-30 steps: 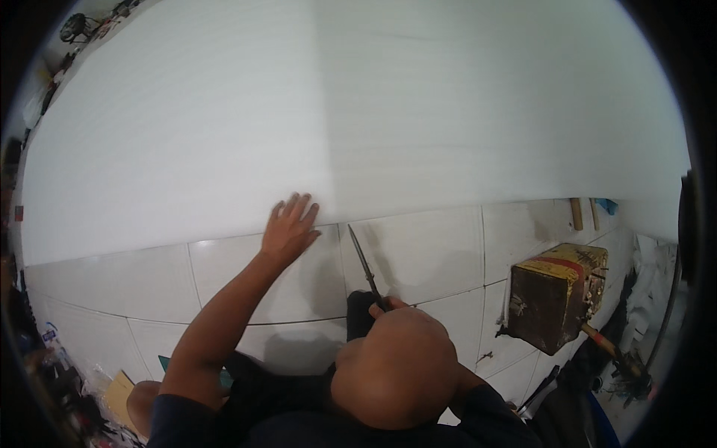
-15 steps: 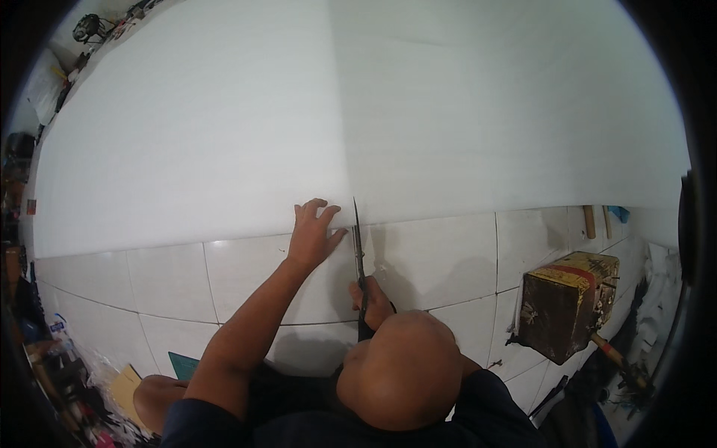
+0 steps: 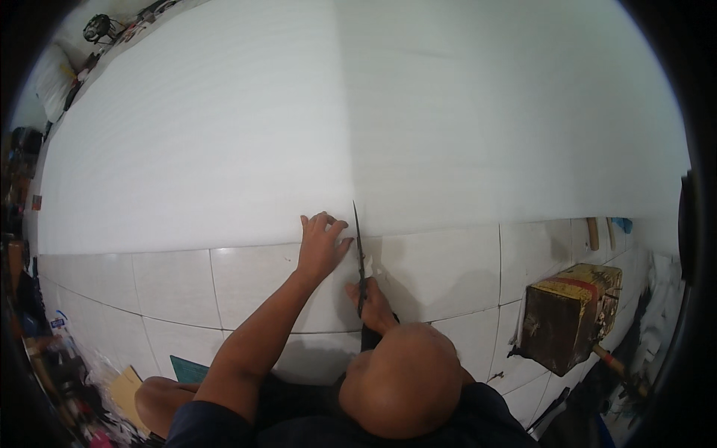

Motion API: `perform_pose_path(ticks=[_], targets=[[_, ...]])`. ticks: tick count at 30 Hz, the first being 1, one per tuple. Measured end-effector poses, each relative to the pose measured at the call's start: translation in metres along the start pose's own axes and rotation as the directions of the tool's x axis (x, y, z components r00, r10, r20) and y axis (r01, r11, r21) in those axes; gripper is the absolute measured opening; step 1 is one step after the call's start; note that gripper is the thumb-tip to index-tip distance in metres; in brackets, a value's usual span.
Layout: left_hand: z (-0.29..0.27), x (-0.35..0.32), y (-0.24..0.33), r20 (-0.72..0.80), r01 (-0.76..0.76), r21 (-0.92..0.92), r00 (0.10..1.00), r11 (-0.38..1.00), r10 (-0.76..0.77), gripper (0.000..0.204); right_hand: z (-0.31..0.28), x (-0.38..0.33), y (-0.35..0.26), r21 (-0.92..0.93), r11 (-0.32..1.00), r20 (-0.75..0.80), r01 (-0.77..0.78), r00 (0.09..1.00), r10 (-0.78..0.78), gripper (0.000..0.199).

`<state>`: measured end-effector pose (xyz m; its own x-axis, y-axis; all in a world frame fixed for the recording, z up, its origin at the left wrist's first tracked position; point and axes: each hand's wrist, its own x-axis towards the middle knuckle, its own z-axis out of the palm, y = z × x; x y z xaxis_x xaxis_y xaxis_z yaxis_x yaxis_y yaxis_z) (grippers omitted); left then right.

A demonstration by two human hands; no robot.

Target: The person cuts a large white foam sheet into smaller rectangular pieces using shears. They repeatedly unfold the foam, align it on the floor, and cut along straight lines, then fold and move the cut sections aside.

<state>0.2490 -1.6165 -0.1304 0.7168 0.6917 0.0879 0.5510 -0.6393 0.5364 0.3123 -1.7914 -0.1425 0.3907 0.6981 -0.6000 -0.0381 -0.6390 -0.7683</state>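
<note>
A large white sheet (image 3: 209,134) fills the upper part of the view, its near edge lying over tiled flooring. My left hand (image 3: 321,244) rests at that edge, fingers curled on the sheet, with a gap between thumb and forefinger. Just to its right, dark long-bladed scissors (image 3: 361,257) point away from me, their tip over the sheet beside a straight line where its tone changes. My right hand (image 3: 376,305) is closed around the scissors' handles. A rounded bare knee hides most of my right forearm. A small white scrap (image 3: 369,263) shows beside the blades.
A worn brown and yellow box-like block (image 3: 571,317) with a wooden handle stands at right on the tiles (image 3: 448,291). Wooden sticks (image 3: 593,234) poke out from under the sheet there. A green mat (image 3: 189,371) lies at lower left; clutter lines the left side.
My left fingers have drawn in, narrowing the gap to the thumb. The scissor blades look closer together. The sheet's near edge sits slightly lower in view around my hands.
</note>
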Motion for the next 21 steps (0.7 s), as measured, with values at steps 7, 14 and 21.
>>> perform_pose_path(ticks=[7,14,21], targets=[[0.001,-0.003,-0.01,0.0,-0.006,-0.051,1.0,0.999,0.006,0.022,0.007,-0.002,-0.002,0.009,0.998,-0.091,0.064,0.994,-0.063,0.05],[0.004,-0.005,-0.015,-0.009,-0.03,-0.179,1.0,0.983,0.029,0.017,0.012,0.071,-0.003,0.183,0.963,-0.151,0.199,0.973,-0.173,0.044],[-0.001,-0.007,-0.023,0.046,-0.027,-0.239,0.998,0.971,0.039,0.019,0.006,0.091,-0.033,0.029,0.973,-0.185,0.23,0.958,-0.221,0.05]])
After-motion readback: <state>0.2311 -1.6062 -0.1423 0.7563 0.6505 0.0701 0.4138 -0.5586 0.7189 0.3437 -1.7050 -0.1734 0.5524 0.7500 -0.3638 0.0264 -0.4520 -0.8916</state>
